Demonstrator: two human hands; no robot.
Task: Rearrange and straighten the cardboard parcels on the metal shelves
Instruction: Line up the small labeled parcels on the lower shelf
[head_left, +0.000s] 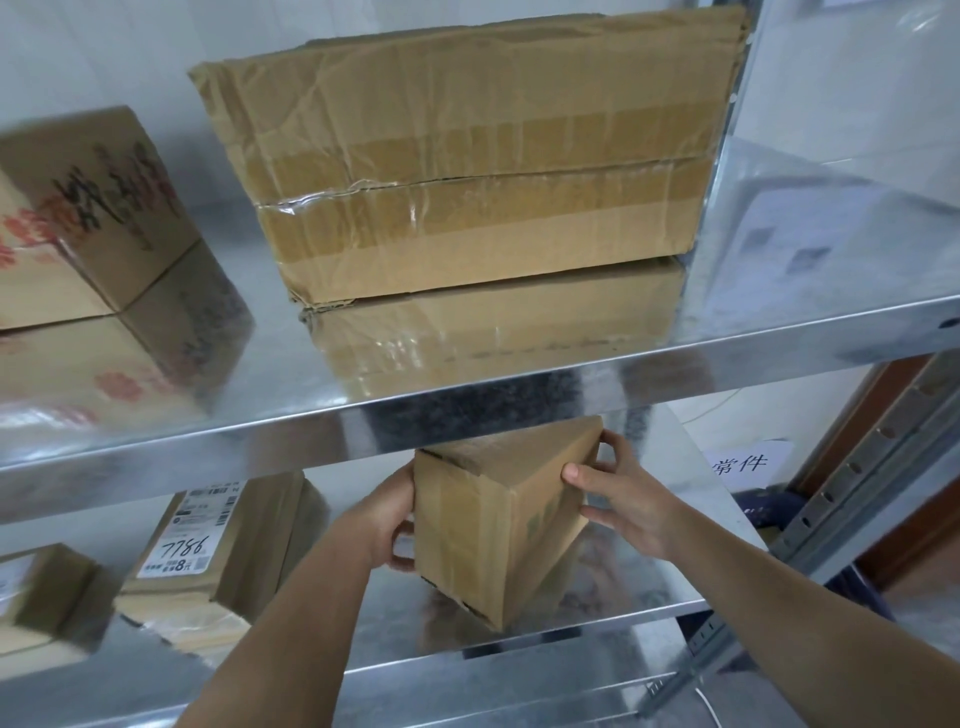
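Lower shelf (649, 587), right half, toward the front edge: small parcel (498, 525), plain brown cardboard, taped down its near-left face. It sits skewed, one vertical corner pointing out at the front edge. Cannot tell whether it rests on the metal or is just clear of it.

Left hand (389, 519): grip closed on the parcel's left face, fingers curled round its lower left edge.

Right hand (628, 499): grip also on the parcel. Thumb lies on the right face near the top edge, fingers wrap the far right corner. Both forearms reach in from below the shelf front.

Same shelf, left half: labelled parcel (218, 545), lying flat, white shipping label on top with "7786" handwritten. It is well apart from the held parcel. At the far left edge is a further small box (41, 597), blurred.

Upper shelf (779, 291): large parcel (467, 156), creased, with a clear-taped seam, set back toward the right rear and turned slightly off square to the front edge. The shiny metal mirrors it. At the left edge is a printed box (104, 208) with black and red characters, also set at an angle.

Beyond the right end, a paper sign (743, 462) with two printed characters, beside a slotted upright post (857, 488).
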